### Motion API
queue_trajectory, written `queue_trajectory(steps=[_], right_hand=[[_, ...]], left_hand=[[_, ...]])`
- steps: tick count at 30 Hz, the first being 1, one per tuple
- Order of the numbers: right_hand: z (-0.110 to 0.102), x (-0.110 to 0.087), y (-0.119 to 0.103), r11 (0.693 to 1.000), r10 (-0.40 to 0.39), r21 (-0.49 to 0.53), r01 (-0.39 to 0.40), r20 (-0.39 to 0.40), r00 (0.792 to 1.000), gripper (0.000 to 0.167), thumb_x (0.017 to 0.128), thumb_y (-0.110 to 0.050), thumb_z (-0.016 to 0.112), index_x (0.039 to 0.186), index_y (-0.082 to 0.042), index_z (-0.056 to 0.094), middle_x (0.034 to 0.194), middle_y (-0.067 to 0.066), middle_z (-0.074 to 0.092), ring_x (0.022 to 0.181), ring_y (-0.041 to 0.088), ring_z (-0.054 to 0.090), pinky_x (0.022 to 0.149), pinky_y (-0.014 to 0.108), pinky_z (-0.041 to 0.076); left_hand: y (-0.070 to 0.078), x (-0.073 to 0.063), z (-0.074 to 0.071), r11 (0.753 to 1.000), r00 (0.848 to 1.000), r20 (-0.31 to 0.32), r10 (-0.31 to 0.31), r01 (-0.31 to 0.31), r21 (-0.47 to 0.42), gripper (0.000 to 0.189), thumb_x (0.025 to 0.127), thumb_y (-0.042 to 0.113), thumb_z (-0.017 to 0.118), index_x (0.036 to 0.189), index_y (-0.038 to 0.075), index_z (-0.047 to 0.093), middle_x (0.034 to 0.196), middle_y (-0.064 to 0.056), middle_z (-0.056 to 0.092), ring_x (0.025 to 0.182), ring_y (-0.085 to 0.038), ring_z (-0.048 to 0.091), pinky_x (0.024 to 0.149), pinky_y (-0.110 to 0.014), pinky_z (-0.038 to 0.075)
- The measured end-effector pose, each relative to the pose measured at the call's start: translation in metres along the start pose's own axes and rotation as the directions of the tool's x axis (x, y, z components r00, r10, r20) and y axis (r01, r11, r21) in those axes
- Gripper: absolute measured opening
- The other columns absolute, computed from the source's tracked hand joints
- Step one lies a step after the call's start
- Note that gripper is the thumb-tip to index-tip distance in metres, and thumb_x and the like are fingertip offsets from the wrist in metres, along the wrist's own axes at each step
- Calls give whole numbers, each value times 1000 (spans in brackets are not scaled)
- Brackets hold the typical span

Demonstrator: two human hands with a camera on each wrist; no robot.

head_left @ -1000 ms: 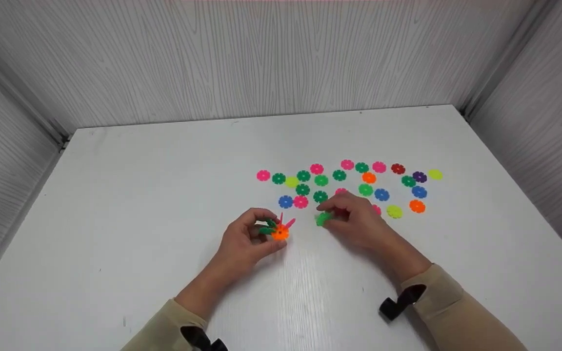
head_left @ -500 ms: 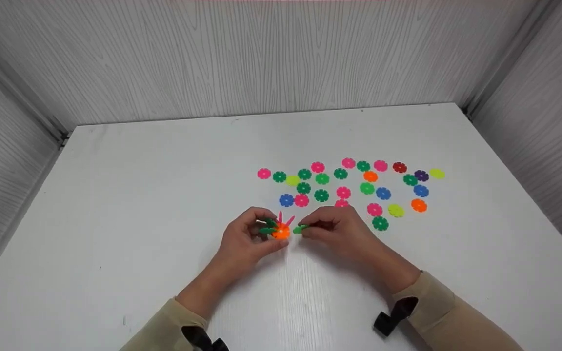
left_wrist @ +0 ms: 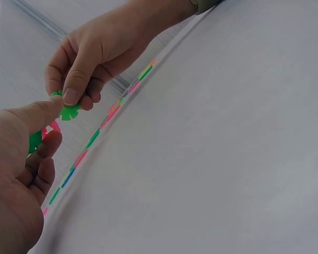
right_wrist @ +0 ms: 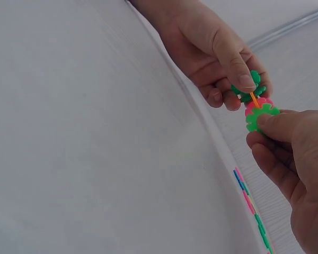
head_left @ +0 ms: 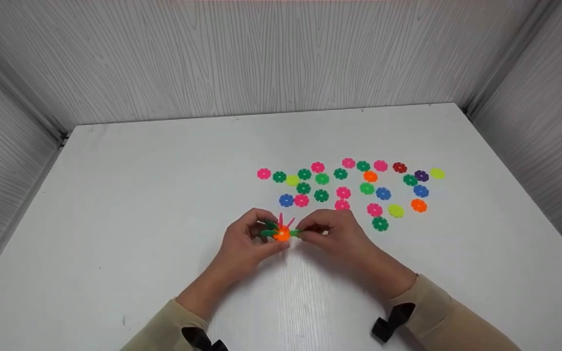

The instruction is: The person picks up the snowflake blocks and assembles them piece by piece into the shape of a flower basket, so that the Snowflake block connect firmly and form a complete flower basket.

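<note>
In the head view my left hand holds a small cluster of notched plastic snowflake discs between thumb and fingers. An orange disc faces up at its centre, with dark green discs on the left and pink discs standing edge-on behind. My right hand pinches a light green disc, its edge right at the orange disc's right rim. In the right wrist view the orange disc shows edge-on under the left thumb. The right hand's fingers partly cover the light green disc.
Loose discs lie flat on the white table beyond the hands, among them a blue disc, a dark red disc and a purple disc. A dark green disc lies right of the right hand. Grained panels enclose the table.
My right hand has brought the light green disc leftward from beside the loose discs to the orange disc's right edge. The left hand stays nearly in place with the cluster.
</note>
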State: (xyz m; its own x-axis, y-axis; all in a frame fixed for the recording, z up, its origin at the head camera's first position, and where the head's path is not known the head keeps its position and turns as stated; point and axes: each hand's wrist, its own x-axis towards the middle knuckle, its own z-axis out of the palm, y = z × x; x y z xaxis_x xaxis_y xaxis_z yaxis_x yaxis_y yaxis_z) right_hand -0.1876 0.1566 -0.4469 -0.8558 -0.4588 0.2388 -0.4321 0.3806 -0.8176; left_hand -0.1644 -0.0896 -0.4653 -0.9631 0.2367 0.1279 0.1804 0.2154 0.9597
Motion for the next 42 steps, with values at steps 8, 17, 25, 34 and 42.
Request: queue_trajectory(steps=[8,17,25,34,42], right_hand=[[-2,0,0,999,-49,1,49,0,999,22,92,-13,85,114,-16,84,103,-18,77,97,7,72,85,35,63],[-3,0,2,996,-85,3,85,11,996,21,92,-13,85,113,-13,84,101,-17,77,95,8,72,84,33,63],[-4,-2,3,998,-66,-10,66,15,998,26,88,-11,87,114,-14,83,101,-17,76,94,9,72,83,33,63],[-3,0,4,996,-87,26,86,33,996,27,92,-12,85,116,-24,83,105,-16,77,98,10,72,84,33,63],[-4,0,5,998,23,59,-21,-28,999,22,93,-14,84,116,-14,82,105,-14,78,100,11,73,87,32,62]], left_hand=[[-1,0,1,1000,1000,-16,0,0,10,46,85,26,93,122,21,67,115,3,68,105,-22,68,92,-33,60],[0,-1,2,1000,1000,-16,9,-9,9,46,84,27,93,121,20,67,114,3,69,103,-20,69,90,-32,60],[0,-1,1,1000,1000,-23,6,-7,-13,45,85,24,93,120,19,66,114,2,68,103,-22,68,93,-33,60],[0,-1,1,999,999,31,22,-21,-35,45,86,27,92,122,21,66,116,1,67,102,-21,70,94,-33,60],[0,-1,0,998,999,34,26,-25,-52,39,87,23,91,122,19,73,115,1,72,104,-19,71,98,-31,58]])
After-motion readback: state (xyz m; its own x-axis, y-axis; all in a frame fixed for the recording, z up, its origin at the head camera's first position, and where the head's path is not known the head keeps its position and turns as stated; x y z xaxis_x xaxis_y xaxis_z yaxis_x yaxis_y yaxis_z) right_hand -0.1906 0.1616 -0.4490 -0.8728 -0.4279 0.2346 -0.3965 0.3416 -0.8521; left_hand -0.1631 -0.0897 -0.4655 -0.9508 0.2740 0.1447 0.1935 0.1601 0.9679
